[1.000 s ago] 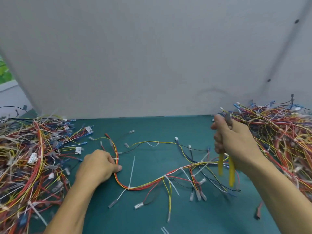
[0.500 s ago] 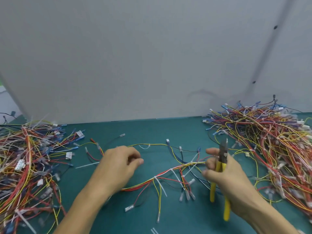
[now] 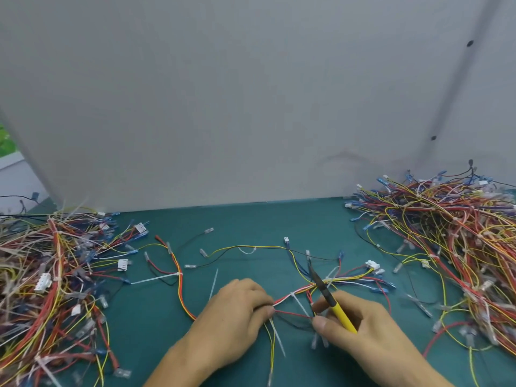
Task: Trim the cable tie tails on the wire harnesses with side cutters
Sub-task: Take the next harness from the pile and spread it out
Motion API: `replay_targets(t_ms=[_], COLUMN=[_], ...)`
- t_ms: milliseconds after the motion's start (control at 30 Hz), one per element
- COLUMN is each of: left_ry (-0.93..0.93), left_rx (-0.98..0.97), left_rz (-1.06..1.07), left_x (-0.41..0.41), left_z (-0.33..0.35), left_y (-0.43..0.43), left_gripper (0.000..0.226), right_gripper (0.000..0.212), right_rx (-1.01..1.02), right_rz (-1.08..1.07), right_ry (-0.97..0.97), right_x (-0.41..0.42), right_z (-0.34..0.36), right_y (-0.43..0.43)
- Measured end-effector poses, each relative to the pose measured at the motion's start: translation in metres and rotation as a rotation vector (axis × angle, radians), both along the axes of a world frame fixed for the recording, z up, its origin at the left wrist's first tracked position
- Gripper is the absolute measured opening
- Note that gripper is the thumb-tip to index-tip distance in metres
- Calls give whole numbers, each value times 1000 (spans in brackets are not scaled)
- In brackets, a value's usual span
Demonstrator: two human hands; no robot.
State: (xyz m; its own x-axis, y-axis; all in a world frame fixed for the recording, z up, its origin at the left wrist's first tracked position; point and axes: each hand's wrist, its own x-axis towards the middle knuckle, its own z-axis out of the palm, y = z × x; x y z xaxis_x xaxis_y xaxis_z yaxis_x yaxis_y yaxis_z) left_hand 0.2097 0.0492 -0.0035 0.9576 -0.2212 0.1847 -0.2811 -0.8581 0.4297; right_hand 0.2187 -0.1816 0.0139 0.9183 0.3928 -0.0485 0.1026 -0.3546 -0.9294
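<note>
My left hand [image 3: 237, 319] is curled and pinches the wires of a wire harness [image 3: 301, 290] on the worktop [image 3: 251, 224]. My right hand [image 3: 365, 331], just beside it, grips the yellow side cutters [image 3: 331, 298]. Their dark tip points away from me, onto the tied bundle. A white cable tie tail [image 3: 300, 304] sticks out between my hands. Farther out sit a left wire pile [image 3: 50, 275] and a right wire pile [image 3: 446, 241].

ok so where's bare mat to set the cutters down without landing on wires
Bare mat runs along the foot of the grey panel, between the left pile and right pile. Another patch lies between the left pile and the left forearm. The middle, where the harness sprawls, is crowded.
</note>
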Motion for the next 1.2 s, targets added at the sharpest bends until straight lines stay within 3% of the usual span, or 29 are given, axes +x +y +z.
replay_targets(t_ms=[133, 267, 467, 633, 733, 833, 933, 1033, 1133, 1200], left_ry=[-85, -67, 66, -33, -8, 77, 44, -37, -5, 7], left_rx=[-82, -119, -151, -301, -299, -341, -432, -453, -600, -546], left_rz=[179, 350, 419, 425, 467, 474, 453, 453, 448, 505], left_x=[16, 44, 69, 79, 86, 90, 91, 92, 92, 94], left_z=[11, 19, 13, 19, 17, 9, 6, 12, 21, 26], left_y=[5, 4, -2, -5, -5, -6, -7, -8, -11, -8], left_gripper=[15, 12, 13, 13, 16, 12, 12, 17, 16, 16], right_gripper=[15, 33, 26, 25, 7, 15, 13, 15, 10, 13], right_rx=[51, 276, 456, 525, 366, -9, -386, -472, -556, -586], right_rz=[-51, -170, -404, -435, -464, -445, -404, -326, -318, -307], right_ry=[-15, 21, -3, 44, 54, -27, -182, -230, -240, -253], right_x=[4, 6, 19, 23, 26, 32, 33, 35, 37, 38], right_z=[-6, -1, 13, 21, 20, 10, 7, 5, -1, -4], right_y=[4, 3, -19, -31, -38, -46, -45, -37, -33, -32])
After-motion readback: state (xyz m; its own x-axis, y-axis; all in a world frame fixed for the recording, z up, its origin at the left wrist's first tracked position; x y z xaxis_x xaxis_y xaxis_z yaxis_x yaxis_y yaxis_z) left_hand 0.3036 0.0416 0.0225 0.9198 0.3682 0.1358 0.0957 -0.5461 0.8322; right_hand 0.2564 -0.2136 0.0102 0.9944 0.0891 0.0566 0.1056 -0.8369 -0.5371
